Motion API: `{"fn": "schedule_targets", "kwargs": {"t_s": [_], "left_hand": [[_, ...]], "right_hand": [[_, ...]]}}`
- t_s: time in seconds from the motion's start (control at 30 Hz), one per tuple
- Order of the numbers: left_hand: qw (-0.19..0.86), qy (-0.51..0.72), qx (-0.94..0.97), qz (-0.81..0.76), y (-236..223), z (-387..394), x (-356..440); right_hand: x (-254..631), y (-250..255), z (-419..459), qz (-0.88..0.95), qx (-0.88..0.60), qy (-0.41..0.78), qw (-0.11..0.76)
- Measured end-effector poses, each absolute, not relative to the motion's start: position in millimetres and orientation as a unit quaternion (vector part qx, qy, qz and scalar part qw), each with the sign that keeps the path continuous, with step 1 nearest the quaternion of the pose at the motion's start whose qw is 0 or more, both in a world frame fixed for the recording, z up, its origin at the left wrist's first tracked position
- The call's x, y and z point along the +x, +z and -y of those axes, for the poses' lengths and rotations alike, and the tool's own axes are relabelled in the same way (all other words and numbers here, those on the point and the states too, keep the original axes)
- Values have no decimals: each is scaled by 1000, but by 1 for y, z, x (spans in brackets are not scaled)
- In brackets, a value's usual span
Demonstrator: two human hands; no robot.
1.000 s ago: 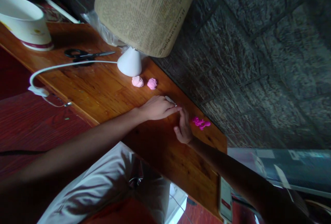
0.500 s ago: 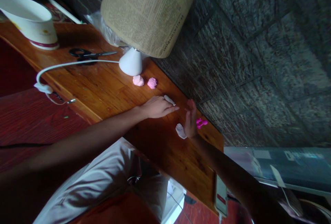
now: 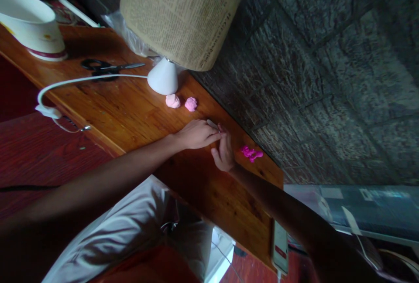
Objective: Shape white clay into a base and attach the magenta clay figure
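Observation:
My left hand (image 3: 198, 134) lies low over the wooden table, its fingers closed on a thin pale piece of clay (image 3: 212, 124) that shows above the knuckles. Against its fingertips rests my right hand (image 3: 224, 150), fingers stretched out and thumb apart. Whatever lies under the right palm is hidden. To the right of it is a bright magenta shape (image 3: 252, 153) with several knobs. Two lumps sit by the lamp base: a pale pink lump (image 3: 173, 101) and a deeper pink lump (image 3: 191, 104).
A lamp with a newsprint shade (image 3: 183, 17) and white base (image 3: 163, 78) stands near the stone wall (image 3: 327, 91). Black-handled scissors (image 3: 108, 67), a white cord (image 3: 75, 81) and a paper cup (image 3: 32, 25) are at the left. A phone (image 3: 279, 248) lies at the table's right end.
My right hand has moved left to meet my left fingertips, baring more of the magenta shape. The flat pale piece once beside it is out of sight. My left hand has hardly moved.

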State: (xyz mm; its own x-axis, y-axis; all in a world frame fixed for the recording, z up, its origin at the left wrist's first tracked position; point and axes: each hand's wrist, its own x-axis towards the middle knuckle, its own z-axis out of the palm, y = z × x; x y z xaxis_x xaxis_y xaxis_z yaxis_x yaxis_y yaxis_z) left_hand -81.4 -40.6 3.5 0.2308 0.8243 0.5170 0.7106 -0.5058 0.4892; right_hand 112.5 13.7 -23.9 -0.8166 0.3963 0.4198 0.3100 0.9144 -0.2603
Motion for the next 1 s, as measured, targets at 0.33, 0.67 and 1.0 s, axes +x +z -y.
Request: {"fn": "schedule_targets", "kwargs": {"t_s": [0.33,0.67,1.0], "left_hand": [[73,374,780,-496,1,41,-80],[80,372,787,-485,0,40,-78],[76,370,793,-479,-1,38,-77]], "right_hand": [[111,-22,-16,940,-182,84,277],[145,-8,-17,873,-304,136,356],[144,-26,-12,924,-232,98,286]]}}
